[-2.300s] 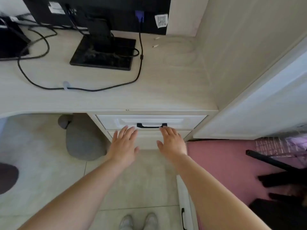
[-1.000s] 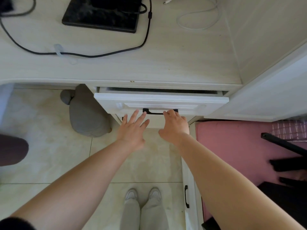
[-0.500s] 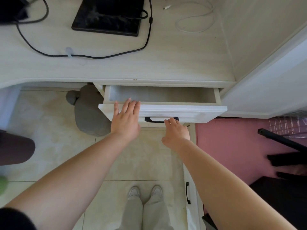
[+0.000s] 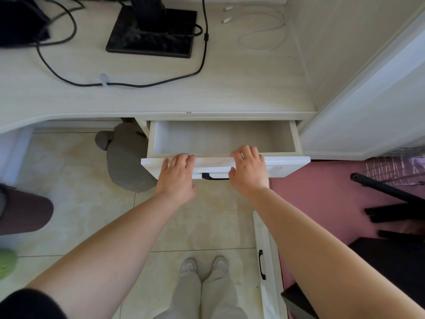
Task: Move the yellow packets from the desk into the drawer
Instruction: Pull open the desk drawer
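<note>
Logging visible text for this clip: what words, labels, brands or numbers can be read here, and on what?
None can be read in this frame. The monitor base, the desk, the open drawer and its black handle show no lettering, label or number.

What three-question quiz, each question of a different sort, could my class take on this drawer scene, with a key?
1. True or false: the drawer is shut.
2. The left hand and right hand both hold: A) one of the yellow packets each, B) the top edge of the drawer's front, C) nothing at all.
3. How many yellow packets show inside the drawer?
Key: 1 false, it stands pulled out; 2 B, the fingers of both curl over that edge; 3 zero, the part in view is bare.
</note>
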